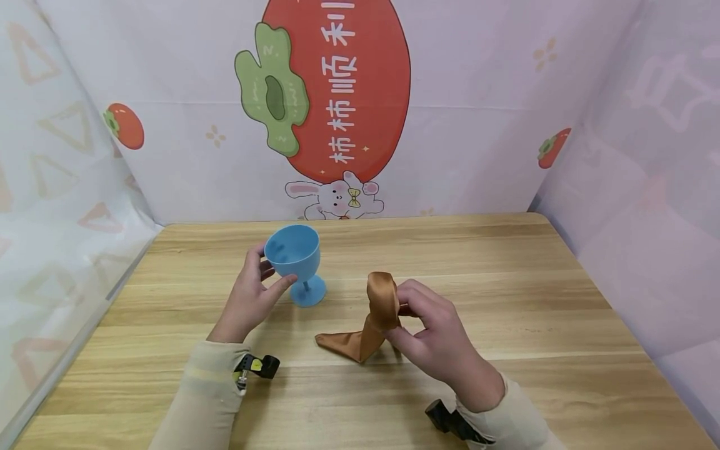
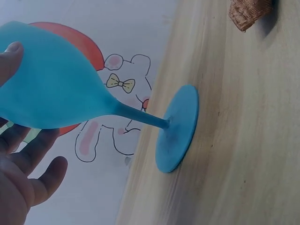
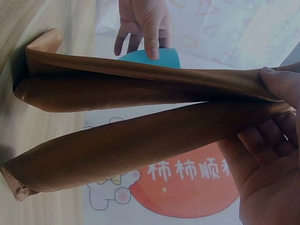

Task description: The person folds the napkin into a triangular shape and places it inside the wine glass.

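A blue plastic goblet [image 1: 306,270] stands left of centre on the table, its bowl open upward. My left hand [image 1: 253,300] holds the bowl between thumb and fingers. In the left wrist view the goblet's stem [image 2: 140,115] and round foot [image 2: 180,129] show, the foot at the tabletop. To the right, my right hand [image 1: 435,334] pinches a folded brown satin cloth [image 1: 382,300] near its upper bend. Two long folded lengths of the cloth [image 3: 117,145] hang from the fingers in the right wrist view, their lower ends at the table.
The wooden table [image 1: 506,262] reaches back to a printed fabric backdrop [image 1: 467,156] with a large red persimmon and a white rabbit. Patterned fabric sheets [image 1: 647,187] flank the table at both sides. A black wrist camera [image 1: 267,367] sits on the left sleeve.
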Motion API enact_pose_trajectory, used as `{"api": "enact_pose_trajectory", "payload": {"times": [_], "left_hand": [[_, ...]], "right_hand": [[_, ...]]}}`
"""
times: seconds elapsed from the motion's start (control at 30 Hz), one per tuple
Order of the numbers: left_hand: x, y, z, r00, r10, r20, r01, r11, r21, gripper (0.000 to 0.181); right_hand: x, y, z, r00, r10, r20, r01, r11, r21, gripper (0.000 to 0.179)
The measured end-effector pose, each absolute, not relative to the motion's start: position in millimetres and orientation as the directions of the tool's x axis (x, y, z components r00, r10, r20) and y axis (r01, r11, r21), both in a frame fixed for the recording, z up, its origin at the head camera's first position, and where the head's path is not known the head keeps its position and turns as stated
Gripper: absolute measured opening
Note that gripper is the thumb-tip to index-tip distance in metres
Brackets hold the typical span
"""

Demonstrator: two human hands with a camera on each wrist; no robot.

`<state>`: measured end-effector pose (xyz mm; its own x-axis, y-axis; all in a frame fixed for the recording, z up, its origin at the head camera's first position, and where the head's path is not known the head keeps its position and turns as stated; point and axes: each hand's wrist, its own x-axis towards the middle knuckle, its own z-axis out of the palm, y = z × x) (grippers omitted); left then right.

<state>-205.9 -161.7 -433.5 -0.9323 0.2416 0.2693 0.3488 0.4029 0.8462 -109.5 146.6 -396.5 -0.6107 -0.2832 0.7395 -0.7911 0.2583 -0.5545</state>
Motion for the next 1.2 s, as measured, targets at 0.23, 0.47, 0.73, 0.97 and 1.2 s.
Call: {"api": "enact_pose_trajectory", "payload": {"times": [0.23,0.47,0.73,0.97,1.2], "left_hand": [[-205,-159,-434,-0.938,0.257,0.234,0.316,0.349,0.882,0.070],[-205,-158,-433,-0.936,0.246,0.251,0.332,0.387,0.860,0.070],[-203,-157,-432,-0.934,0.267,0.237,0.329,0.385,0.862,0.069],[-201,-153,-431,-0.932,0.273,0.240,0.331,0.363,0.871,0.070],[-200,-148,-434,-0.929,0.284,0.237,0.335,0.375,0.864,0.072]], "right_hand": [[-109,147,-397,-0.612,-0.283,0.739,-0.790,0.255,-0.557,0.020],[-110,147,-396,-0.599,-0.287,0.747,-0.800,0.246,-0.547,0.012],[-109,147,-396,-0.609,-0.290,0.738,-0.793,0.244,-0.558,0.028],[-109,146,-396,-0.604,-0.292,0.741,-0.797,0.234,-0.557,0.026],[-109,146,-396,-0.607,-0.293,0.739,-0.795,0.243,-0.556,0.026]]}}
